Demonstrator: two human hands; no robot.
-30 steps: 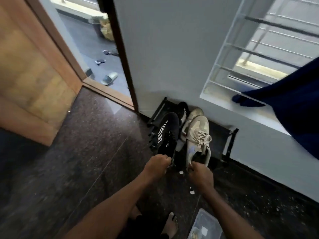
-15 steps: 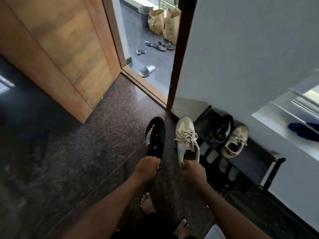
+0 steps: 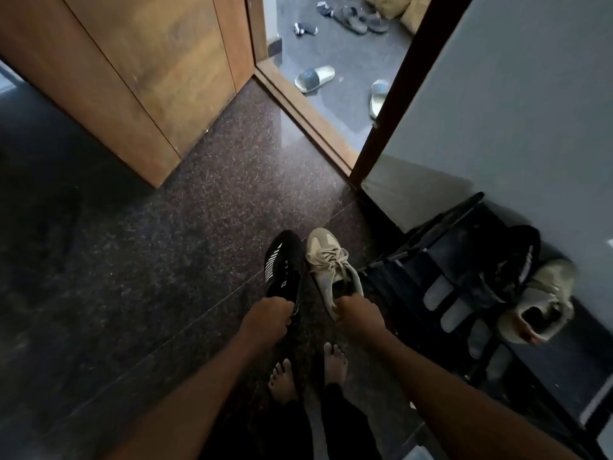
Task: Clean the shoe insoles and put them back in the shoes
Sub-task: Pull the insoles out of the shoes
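- Head view: the left hand curls its fingers round the heel of the black knit shoe with white stripes; the right hand grips the heel of the beige lace-up sneaker.
- Both shoes run toward 12 o'clock from the fingers, side by side, over the dark speckled stone floor.
- Insoles are not visible; each shoe opening sits just at 12 o'clock of its hand.

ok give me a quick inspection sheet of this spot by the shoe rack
surface: dark speckled floor, bare feet on it
job's things: black shoe and beige shoe held side by side; other black shoe and other beige shoe on the rack
clutter: slides outside the doorway
grippers: left hand grips the black shoe's heel, right hand the beige shoe's
cables: nothing seen
surroundings: open wooden door, grey wall
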